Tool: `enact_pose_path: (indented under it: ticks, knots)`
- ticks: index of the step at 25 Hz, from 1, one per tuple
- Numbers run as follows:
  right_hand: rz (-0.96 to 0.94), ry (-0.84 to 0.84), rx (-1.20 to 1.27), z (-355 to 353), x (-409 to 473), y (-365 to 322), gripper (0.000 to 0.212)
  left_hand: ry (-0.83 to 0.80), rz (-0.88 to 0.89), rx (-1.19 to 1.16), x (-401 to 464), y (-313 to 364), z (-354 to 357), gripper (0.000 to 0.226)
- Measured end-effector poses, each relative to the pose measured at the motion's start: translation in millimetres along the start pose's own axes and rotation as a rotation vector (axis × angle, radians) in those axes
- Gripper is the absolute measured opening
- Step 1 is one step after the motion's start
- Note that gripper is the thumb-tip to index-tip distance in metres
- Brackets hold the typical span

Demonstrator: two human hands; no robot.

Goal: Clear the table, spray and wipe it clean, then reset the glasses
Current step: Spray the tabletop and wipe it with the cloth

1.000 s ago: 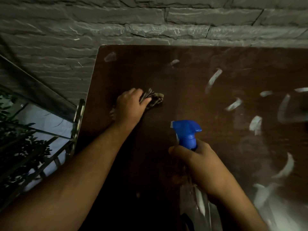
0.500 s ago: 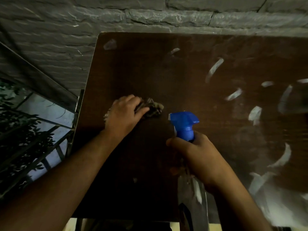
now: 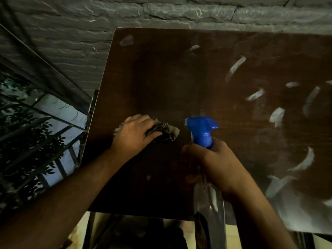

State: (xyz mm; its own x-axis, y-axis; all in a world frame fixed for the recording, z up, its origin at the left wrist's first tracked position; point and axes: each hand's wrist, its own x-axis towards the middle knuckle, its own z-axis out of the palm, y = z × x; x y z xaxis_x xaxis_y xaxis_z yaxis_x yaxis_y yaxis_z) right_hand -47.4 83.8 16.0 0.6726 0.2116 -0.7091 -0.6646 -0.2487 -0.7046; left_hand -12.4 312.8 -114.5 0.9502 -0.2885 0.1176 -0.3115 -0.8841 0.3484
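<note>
A dark brown wooden table point(image 3: 179, 78) fills the middle of the head view, with pale streaks across its right half. My left hand point(image 3: 133, 134) presses a crumpled striped cloth point(image 3: 166, 131) onto the table's left part, fingers curled over it. My right hand point(image 3: 213, 162) grips the neck of a clear spray bottle point(image 3: 209, 200) with a blue trigger head point(image 3: 202, 129), held above the near part of the table, nozzle pointing left. No glasses are in view.
A grey stone-brick wall point(image 3: 179, 9) runs along the table's far edge. Left of the table is a dark metal railing point(image 3: 53, 141) with foliage behind it. The table's near edge and a leg point(image 3: 88, 229) show at the bottom.
My left hand has dragged the cloth toward the table's near side. The spray bottle stays in my right hand, and the table's near edge has come into view.
</note>
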Motion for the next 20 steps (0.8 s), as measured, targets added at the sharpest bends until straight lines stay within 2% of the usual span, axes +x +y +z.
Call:
enact_pose_path:
  ticks: [3,6,7,9,11,13,17,20]
  knots:
    - [0.024,-0.019,0.004,-4,0,3,0.023,0.04,-0.148,0.003,9,-16,-3,0.035]
    - [0.019,-0.03,-0.022,-3,0,8,0.023,0.096,-0.331,0.008,49,-3,1,0.031]
    - [0.01,-0.033,-0.028,-1,-1,9,0.022,0.092,-0.344,-0.001,56,4,2,0.031]
    - [-0.002,-0.048,-0.039,3,-1,10,0.021,0.027,-0.245,-0.028,44,18,7,0.032]
    - [0.0,-0.072,-0.038,5,-2,10,0.02,-0.027,-0.118,-0.012,4,30,9,0.036]
    - [-0.002,-0.09,-0.027,8,-2,9,0.019,0.006,-0.077,0.015,-41,30,4,0.04]
    - [-0.035,-0.056,-0.032,6,-3,10,0.017,0.065,-0.08,-0.003,-83,9,-5,0.037]
    - [-0.014,-0.062,-0.029,5,-4,13,0.021,0.103,-0.264,0.026,-56,16,0,0.04]
